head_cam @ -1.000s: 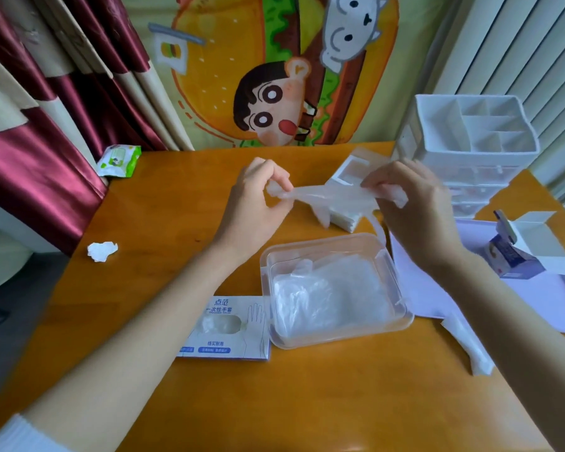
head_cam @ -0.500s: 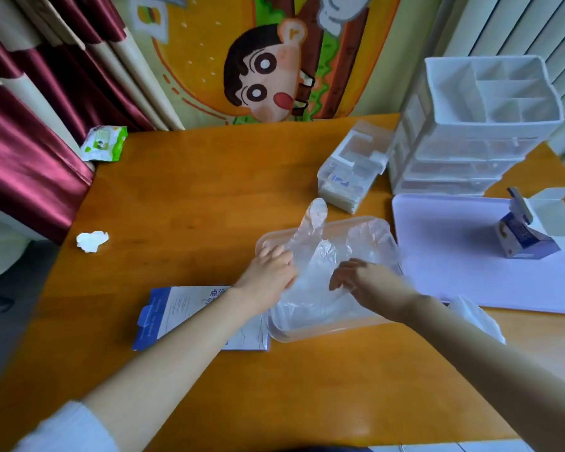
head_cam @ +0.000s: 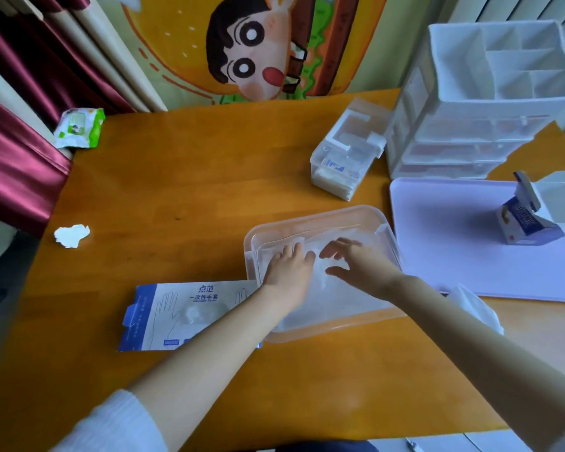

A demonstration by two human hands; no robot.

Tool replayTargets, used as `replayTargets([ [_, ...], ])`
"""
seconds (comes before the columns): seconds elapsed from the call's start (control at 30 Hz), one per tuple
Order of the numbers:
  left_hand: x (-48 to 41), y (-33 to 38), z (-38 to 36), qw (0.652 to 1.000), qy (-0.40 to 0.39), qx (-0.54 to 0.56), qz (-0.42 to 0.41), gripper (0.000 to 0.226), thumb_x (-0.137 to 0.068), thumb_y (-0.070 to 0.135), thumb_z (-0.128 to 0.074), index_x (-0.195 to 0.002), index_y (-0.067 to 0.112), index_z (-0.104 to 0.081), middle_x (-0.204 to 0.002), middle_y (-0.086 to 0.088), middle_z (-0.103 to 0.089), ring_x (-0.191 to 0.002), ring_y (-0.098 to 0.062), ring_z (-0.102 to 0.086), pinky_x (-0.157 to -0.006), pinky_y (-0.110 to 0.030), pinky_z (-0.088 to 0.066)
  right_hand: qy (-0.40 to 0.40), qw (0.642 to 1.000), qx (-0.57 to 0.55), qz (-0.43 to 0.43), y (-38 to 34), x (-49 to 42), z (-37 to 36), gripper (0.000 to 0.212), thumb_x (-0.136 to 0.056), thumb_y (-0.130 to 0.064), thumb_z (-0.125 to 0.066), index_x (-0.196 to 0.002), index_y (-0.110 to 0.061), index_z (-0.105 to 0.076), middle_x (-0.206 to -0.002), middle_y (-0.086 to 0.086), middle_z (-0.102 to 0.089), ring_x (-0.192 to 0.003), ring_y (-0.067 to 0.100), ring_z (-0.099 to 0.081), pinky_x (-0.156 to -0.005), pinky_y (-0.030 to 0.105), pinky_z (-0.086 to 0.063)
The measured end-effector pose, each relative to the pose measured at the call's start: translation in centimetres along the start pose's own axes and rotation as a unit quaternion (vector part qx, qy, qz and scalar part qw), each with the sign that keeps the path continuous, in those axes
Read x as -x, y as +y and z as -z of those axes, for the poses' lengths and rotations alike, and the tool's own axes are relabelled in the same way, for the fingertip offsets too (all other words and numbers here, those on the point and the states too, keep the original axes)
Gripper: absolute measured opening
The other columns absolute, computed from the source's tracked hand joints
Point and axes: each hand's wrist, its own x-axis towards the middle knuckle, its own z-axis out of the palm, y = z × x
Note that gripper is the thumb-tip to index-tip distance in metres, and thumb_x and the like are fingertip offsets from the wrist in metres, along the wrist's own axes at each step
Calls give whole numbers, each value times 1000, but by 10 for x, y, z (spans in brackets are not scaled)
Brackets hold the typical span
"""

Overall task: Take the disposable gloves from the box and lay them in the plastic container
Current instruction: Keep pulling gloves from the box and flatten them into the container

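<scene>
A clear plastic container (head_cam: 310, 220) stands in the middle of the orange table, with thin see-through disposable gloves (head_cam: 333, 298) lying flat inside. My left hand (head_cam: 289, 267) lies palm down on the gloves at the container's left side, fingers straight. My right hand (head_cam: 356, 261) hovers or presses just to its right, fingers spread and relaxed. The flat white-and-blue glove box (head_cam: 180, 314) lies left of the container, partly under my left forearm.
A small clear box (head_cam: 346, 158) and a white drawer organiser (head_cam: 490, 102) stand at the back right. A lilac mat (head_cam: 454, 236) carries an open small carton (head_cam: 532, 220). A crumpled tissue (head_cam: 71, 235) and a wipes pack (head_cam: 79, 127) lie at the left. White tissue (head_cam: 477, 308) lies by my right forearm.
Both hands brought a glove down from above the table into the container. Its upright fingers now lie flat, and both hands have opened onto the pile.
</scene>
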Motion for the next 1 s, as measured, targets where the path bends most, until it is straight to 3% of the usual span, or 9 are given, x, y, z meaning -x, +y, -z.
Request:
replayTargets([
  [0.13,-9,2,-16,990,-135,-44,26,69,-88,5,-55,-146,10,-19,-153,-21,-6,-139,-42,-15,-108,-45,-27,-162,969,187,-2,5,-14,-22,70,-84,-36,-68,-142,-21,-32,-144,5,-31,-131,24,-34,-102,38,-39],
  [0.3,-13,6,-33,979,-181,-85,50,82,-88,11,-59,-149,12,-4,-155,-21,8,-135,-49,-20,-106,-46,-33,-170,909,380,7,6,-19,-30,76,-85,-38,-66,-144,-13,-25,-151,9,-17,-132,27,-29,-100,37,-38],
  [0.4,-14,4,-39,974,-184,-116,55,87,-88,12,-60,-150,13,2,-155,-21,11,-132,-52,-23,-102,-45,-35,-168,896,412,-5,4,-20,-34,67,-93,-25,-56,-147,-14,-17,-154,12,-11,-136,31,-24,-108,41,-26],
  [0.5,-15,-4,-42,970,-194,-133,57,88,-89,13,-59,-150,14,5,-155,-20,11,-132,-52,-23,-101,-45,-37,-181,889,419,-22,-3,-19,-44,72,-95,-25,-52,-150,-14,-6,-154,15,-8,-140,33,-16,-112,43,-16],
  [0.7,-8,-17,-33,973,-198,-116,36,83,-88,11,-60,-149,13,-4,-155,-19,4,-133,-49,-25,-102,-43,-37,-182,901,394,-23,-7,-27,-41,82,-87,-29,-64,-149,-14,-12,-151,16,-15,-136,33,-23,-110,42,-24],
  [0.87,10,-31,-5,994,-100,-23,-22,43,-96,21,-49,-136,11,-37,-138,-12,-45,-126,-32,-42,-103,-39,-31,-144,961,232,-48,-20,-22,-22,56,-90,-27,-62,-137,-10,-37,-137,11,-41,-127,28,-37,-103,37,-33],
  [1.0,44,-56,21,986,107,124,-33,29,-96,15,-48,-126,13,-50,-129,-4,-54,-121,-25,-47,-99,-36,-30,6,995,71,-69,-53,-7,-12,31,-97,-18,-49,-128,-16,-52,-125,1,-60,-111,22,-57,-88,36,-47],
])
